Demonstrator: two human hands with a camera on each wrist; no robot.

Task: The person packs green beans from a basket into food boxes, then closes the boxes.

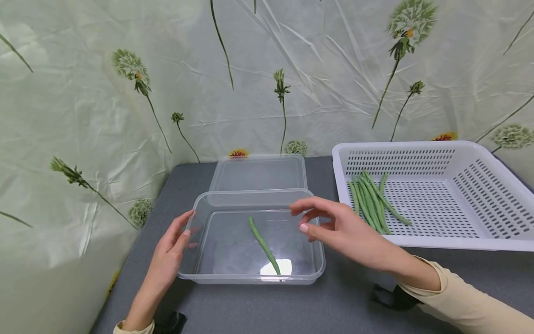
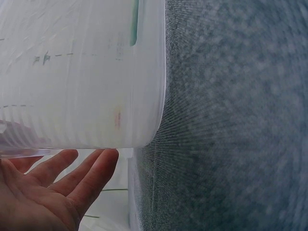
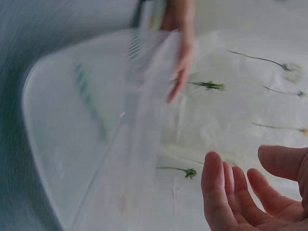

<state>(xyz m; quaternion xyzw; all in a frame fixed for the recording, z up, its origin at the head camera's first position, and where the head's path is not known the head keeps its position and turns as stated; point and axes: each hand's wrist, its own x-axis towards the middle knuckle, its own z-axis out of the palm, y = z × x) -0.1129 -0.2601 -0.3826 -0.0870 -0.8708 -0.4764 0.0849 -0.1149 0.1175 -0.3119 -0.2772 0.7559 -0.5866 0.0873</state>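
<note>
A clear plastic container (image 1: pixel 250 279) stands on the dark cloth with one green bean (image 1: pixel 265 246) lying aslant on its floor. My left hand (image 1: pixel 164 260) is at the container's left side, fingers extended along the wall; in the left wrist view its fingertips (image 2: pixel 109 156) meet the container's edge. Over the container's right side hovers my right hand (image 1: pixel 344 229), its fingers loosely bent. Nothing sits between the right thumb and fingers (image 3: pixel 215 185) in the right wrist view, where the container is blurred.
To the right, a white perforated basket (image 1: pixel 442 242) holds several green beans (image 1: pixel 370 204) in its left part. Behind the container lies a flat, clear lid (image 1: pixel 258 174). A flower-printed sheet (image 1: pixel 250 111) rises behind and to the left of the table (image 1: pixel 233 308).
</note>
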